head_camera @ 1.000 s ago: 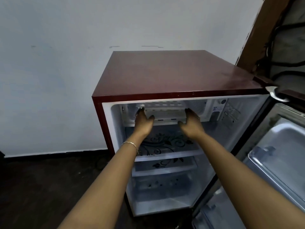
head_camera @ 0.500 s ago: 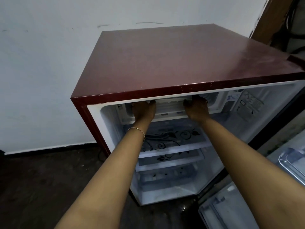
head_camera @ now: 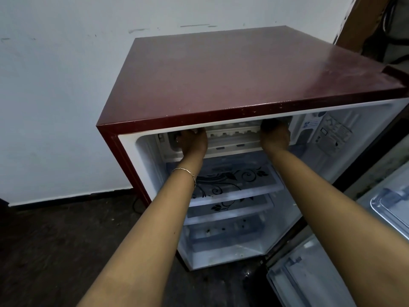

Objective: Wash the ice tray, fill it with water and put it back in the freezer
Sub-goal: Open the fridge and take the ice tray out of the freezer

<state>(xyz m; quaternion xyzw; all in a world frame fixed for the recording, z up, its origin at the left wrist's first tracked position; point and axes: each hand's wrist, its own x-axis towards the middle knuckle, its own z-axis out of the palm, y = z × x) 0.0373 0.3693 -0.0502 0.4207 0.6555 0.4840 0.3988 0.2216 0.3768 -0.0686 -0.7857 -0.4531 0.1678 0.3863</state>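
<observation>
Both hands still reach into the freezer slot at the top of the open fridge [head_camera: 243, 74], as half a second ago. The left hand [head_camera: 193, 144], a bracelet [head_camera: 188, 173] on its wrist, grips the left end of the ice tray [head_camera: 232, 135]; the right hand [head_camera: 275, 138] grips the right end, its fingertips lost in shadow. The tray now sits farther in under the fridge's top edge than a second ago. The patterned shelf [head_camera: 234, 182] lies below, and the door [head_camera: 387, 207] hangs open at the right.
</observation>
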